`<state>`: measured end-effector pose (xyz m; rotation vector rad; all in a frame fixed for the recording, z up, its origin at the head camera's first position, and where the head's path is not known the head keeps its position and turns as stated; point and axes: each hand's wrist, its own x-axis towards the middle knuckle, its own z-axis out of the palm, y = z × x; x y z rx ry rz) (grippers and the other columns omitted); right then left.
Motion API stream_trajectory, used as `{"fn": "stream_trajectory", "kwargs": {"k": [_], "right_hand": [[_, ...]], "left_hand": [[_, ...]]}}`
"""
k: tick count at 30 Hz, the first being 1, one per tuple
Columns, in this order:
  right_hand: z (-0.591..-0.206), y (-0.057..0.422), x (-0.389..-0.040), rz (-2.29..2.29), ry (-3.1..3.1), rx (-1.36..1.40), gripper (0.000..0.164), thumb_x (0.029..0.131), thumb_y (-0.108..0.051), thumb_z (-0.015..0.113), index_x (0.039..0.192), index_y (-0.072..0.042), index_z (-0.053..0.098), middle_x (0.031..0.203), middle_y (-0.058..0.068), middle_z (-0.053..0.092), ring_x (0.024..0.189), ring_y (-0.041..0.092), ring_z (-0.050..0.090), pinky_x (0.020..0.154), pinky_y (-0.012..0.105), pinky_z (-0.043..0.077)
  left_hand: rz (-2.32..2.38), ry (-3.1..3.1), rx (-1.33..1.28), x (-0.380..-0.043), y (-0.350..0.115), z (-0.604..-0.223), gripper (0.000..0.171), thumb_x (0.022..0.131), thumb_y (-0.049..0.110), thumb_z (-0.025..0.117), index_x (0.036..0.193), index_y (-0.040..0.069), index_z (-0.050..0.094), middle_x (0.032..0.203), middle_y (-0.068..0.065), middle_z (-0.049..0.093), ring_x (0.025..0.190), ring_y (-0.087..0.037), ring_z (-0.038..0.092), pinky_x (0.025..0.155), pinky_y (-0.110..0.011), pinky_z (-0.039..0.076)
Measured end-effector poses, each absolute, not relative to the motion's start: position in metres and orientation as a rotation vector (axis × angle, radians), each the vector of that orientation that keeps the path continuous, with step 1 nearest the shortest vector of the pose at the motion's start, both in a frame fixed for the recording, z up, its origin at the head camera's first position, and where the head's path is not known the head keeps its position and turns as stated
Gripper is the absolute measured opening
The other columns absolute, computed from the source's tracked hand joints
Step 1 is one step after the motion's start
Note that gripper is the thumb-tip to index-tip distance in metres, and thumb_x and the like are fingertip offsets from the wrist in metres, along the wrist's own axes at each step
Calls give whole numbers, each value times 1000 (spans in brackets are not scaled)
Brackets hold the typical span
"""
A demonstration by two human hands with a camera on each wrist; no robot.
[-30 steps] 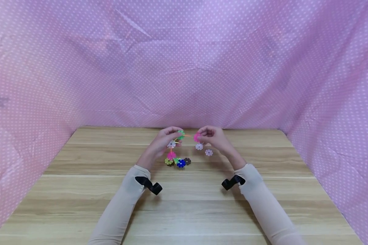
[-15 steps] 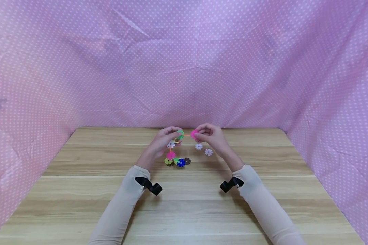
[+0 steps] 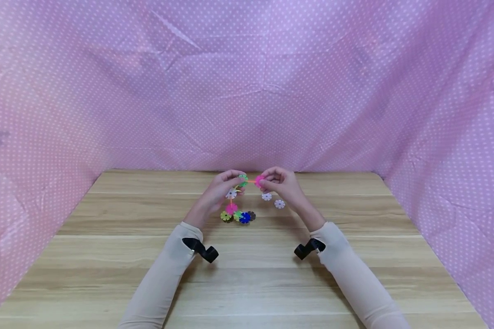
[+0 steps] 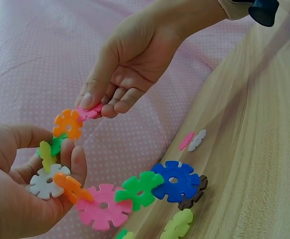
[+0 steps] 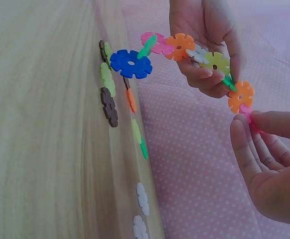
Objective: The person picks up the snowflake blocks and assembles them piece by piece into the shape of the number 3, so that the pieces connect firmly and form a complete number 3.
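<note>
My left hand (image 3: 234, 183) grips the upper part of a chain of colourful snowflake discs (image 4: 135, 191), fingers curled round its green and white pieces. The chain's lower end, with a blue disc (image 3: 244, 217), rests on the wooden table (image 3: 247, 283). My right hand (image 3: 265, 183) pinches a pink disc (image 4: 92, 110) between thumb and fingers. That disc is pressed against the orange disc (image 5: 240, 95) at the chain's free top end. Whether the two are slotted together cannot be told.
Two loose white discs (image 3: 266, 196) (image 3: 280, 204) lie on the table just below my right hand. Pink polka-dot cloth (image 3: 247, 91) walls in the table at the back and both sides. A black strap mount (image 3: 207, 252) sits on each wrist.
My right hand has moved left with the pink disc until it meets the chain's orange end. The left hand and chain have stayed nearly still.
</note>
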<state>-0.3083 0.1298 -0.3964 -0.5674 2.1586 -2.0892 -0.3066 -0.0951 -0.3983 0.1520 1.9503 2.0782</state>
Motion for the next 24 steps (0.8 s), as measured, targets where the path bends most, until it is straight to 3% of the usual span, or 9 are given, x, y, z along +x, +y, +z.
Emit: {"fn": "stream_trajectory", "kwargs": {"k": [11,16,24], "right_hand": [[-397,126,-306,-2141,2169,-590,24,92,4,70,112,14,61,89,3,77,74,10,73,72,27,64],[-395,128,-306,-2127,2184,-594,25,92,2,71,113,14,63,92,10,77,76,11,74,73,28,64],[-394,128,-305,-2113,2206,-591,23,91,5,70,111,15,63,98,25,74,73,10,73,71,26,64]], "left_hand": [[2094,1968,187,-304,-92,-399,30,98,16,69,124,0,65,102,3,65,93,-15,61,109,-52,50],[2095,1953,159,-304,-92,-399,30,98,18,69,123,2,66,101,3,65,94,-15,61,113,-59,45],[2084,1946,170,-305,-92,-402,37,99,20,68,129,-1,62,103,4,71,112,-27,65,111,-59,46]]}}
